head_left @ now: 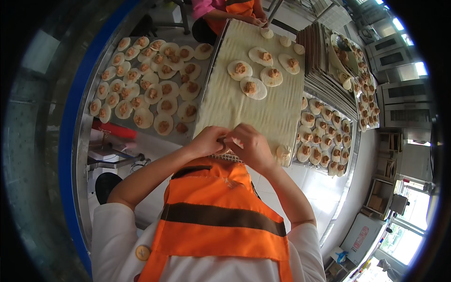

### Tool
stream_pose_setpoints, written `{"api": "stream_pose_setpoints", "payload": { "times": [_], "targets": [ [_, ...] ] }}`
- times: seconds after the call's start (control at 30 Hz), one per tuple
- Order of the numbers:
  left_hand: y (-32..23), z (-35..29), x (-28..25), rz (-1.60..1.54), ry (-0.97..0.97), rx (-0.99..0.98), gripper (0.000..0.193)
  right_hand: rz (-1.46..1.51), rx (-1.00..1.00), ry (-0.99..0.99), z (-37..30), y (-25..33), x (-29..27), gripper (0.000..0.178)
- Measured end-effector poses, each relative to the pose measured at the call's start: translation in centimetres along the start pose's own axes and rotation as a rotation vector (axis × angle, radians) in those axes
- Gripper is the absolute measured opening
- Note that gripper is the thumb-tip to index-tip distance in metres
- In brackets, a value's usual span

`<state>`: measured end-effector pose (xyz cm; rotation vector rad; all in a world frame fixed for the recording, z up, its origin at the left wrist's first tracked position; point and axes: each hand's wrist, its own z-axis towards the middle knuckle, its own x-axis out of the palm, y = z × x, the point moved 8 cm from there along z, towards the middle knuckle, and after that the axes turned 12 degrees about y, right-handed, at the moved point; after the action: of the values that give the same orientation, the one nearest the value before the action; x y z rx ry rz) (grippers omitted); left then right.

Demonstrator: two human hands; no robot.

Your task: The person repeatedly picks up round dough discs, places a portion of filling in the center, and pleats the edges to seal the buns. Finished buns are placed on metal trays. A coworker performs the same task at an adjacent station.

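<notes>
My left hand (212, 142) and my right hand (251, 145) meet at the near edge of a cloth-covered board (253, 113), in front of my orange apron. Their fingers are bent and pinched together around a filled dough wrapper (230, 147), of which only a little shows between them. The right hand is slightly blurred. Farther up the cloth lie several flat dough rounds (254, 90), each with a lump of brown filling. One closed bun (283, 152) rests at the near right corner, just beyond my right hand.
Left stands a metal tray (141, 120) crowded with filled dough rounds; another filled tray (324, 136) lies to the right. Stacked boards (319, 61) and a bowl of filling (345, 56) are at the far right. A co-worker's hands (258, 21) work at the far edge, near closed buns (285, 41).
</notes>
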<state>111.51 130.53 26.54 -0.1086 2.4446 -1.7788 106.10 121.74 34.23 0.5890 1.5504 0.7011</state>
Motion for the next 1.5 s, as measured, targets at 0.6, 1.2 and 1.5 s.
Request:
{"api": "stream_pose_setpoints", "payload": {
  "times": [0.6,1.2,1.5],
  "targets": [
    [2.2,0.6,-1.0,-0.651,0.058,-0.068,0.042,0.22,0.182,-0.178,-0.8,-2.1,-0.8,0.013],
    [2.2,1.2,-0.8,-0.912,0.042,-0.053,0.039,0.337,0.31,-0.225,-1.6,-4.5,-0.1,0.01],
    [1.6,1.7,-1.1,-0.599,-0.01,-0.094,0.03,0.072,0.164,-0.301,-1.3,-2.6,-1.0,0.013]
  ]
}}
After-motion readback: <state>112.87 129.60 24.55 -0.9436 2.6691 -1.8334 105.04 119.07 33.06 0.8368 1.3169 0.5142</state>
